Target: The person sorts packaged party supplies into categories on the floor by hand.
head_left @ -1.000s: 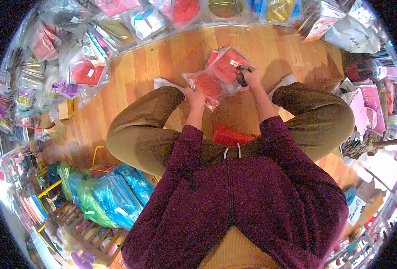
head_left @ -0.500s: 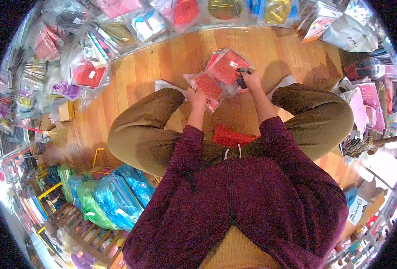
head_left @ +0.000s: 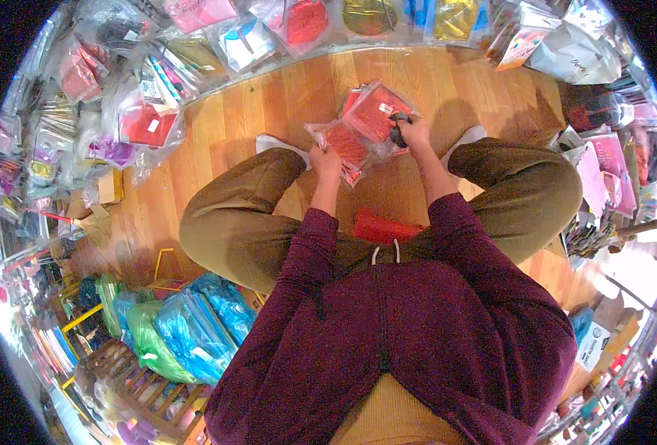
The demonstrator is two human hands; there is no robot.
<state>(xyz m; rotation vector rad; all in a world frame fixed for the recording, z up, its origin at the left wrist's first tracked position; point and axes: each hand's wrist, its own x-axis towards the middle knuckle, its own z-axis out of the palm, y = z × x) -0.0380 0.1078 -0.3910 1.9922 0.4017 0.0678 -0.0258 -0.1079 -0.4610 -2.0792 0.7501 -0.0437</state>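
Observation:
My left hand (head_left: 324, 161) is closed on the near edge of a clear plastic packet with red contents (head_left: 347, 145). Another red packet (head_left: 377, 110), also in clear plastic and bearing a small white label, lies just beyond it and overlaps more red packets on the wooden floor. In my right hand (head_left: 416, 132) is a small black hand tool (head_left: 398, 130), held over the right edge of the labelled packet; the fingers hide part of it. Between my legs rests a red bundle (head_left: 382, 227).
Bagged goods in clear plastic (head_left: 243, 43) line the far edge of the wooden floor (head_left: 224, 111). Blue bags (head_left: 195, 319) and a green bag (head_left: 154, 345) sit at left, near a brown slatted rack (head_left: 143, 389). A cardboard box (head_left: 616, 341) stands at right.
My right hand and the black tool have shifted very slightly. The packets and my left hand stay nearly where they were.

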